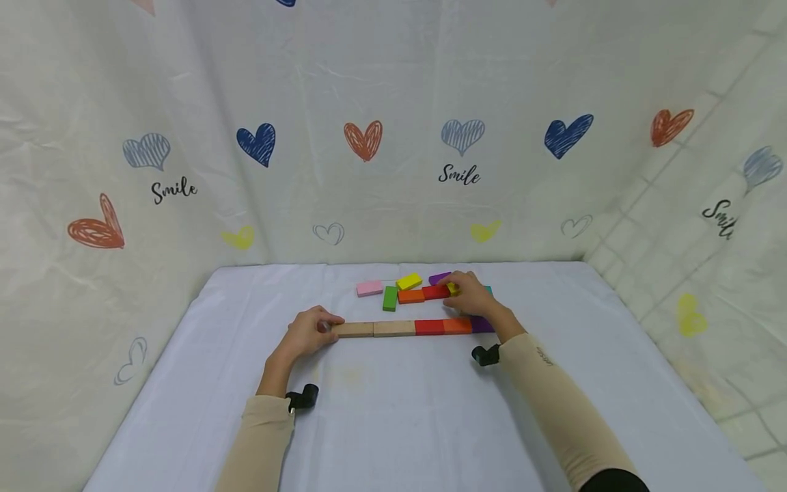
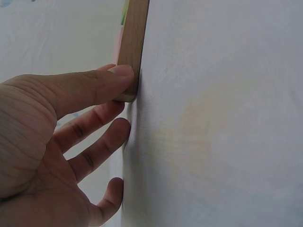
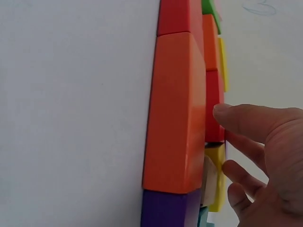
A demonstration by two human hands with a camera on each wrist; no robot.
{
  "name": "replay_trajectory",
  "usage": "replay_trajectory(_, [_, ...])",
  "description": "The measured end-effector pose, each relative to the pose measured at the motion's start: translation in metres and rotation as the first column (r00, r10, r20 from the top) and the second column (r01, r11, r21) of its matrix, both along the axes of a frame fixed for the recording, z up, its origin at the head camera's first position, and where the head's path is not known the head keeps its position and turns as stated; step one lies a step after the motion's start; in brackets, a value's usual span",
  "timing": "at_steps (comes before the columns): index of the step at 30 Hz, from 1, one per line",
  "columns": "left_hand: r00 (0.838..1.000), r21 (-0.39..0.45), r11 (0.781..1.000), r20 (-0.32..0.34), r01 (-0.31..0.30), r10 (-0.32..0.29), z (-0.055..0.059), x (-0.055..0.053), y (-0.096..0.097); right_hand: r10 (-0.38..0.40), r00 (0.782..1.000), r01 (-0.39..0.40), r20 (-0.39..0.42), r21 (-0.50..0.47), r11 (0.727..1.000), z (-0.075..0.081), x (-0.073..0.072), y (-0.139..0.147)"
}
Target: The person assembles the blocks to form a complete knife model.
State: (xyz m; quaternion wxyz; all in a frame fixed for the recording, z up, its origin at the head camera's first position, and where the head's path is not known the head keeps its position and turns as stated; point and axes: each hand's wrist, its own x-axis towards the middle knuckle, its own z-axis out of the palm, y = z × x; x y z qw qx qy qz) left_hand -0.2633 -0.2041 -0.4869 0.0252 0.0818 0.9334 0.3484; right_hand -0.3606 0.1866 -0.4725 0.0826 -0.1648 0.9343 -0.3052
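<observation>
Two plain wooden blocks, the left one (image 1: pixel 356 330) and its neighbour (image 1: pixel 394 329), stand end to end with a red block (image 1: pixel 429 327), an orange block (image 3: pixel 165 113) and a purple block (image 3: pixel 163 208) in one row. My left hand (image 1: pixel 309 331) pinches the row's left end between thumb and index finger; its other fingers touch the cloth. Behind the row, my right hand (image 1: pixel 470 294) has its thumb on the front of another red block (image 3: pixel 214 101), with the index finger passing behind it. A yellow block (image 3: pixel 218 189) sits near its other fingers.
Around the back red block lie a pink block (image 1: pixel 369 288), a green block (image 1: pixel 390 298), an orange block (image 1: pixel 411 296), a yellow block (image 1: pixel 408 281) and a purple block (image 1: pixel 439 278). White cloth covers the table (image 1: pixel 393 410); a heart-patterned curtain (image 1: pixel 406 205) hangs behind.
</observation>
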Motion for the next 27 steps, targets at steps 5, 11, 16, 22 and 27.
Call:
replay_trajectory(5, [1.000, -0.001, 1.000, 0.003, -0.002, 0.002, -0.001, 0.002, 0.000, -0.027, 0.999, 0.029, -0.037, 0.065, 0.997, -0.008, -0.002, -0.006])
replay_trajectory(11, [1.000, 0.005, 1.000, 0.001, -0.002, 0.002, 0.000, 0.000, 0.001, -0.053, 0.997, 0.061, -0.060, 0.133, 0.989, -0.008, -0.004, -0.010])
replay_trajectory(16, [1.000, 0.002, 1.000, -0.005, -0.001, 0.001, 0.000, -0.001, 0.000, -0.053, 0.995, 0.068, -0.090, 0.172, 0.983, -0.006, -0.004, -0.013])
replay_trajectory(22, [1.000, 0.002, 1.000, -0.002, 0.003, -0.003, -0.001, -0.001, 0.000, -0.023, 0.995, 0.039, -0.097, 0.167, 0.985, -0.005, -0.001, -0.013])
replay_trajectory(27, [1.000, 0.000, 1.000, 0.001, 0.001, -0.001, -0.002, 0.000, 0.000, 0.003, 0.995, 0.009, -0.099, 0.119, 0.993, 0.001, 0.007, -0.010])
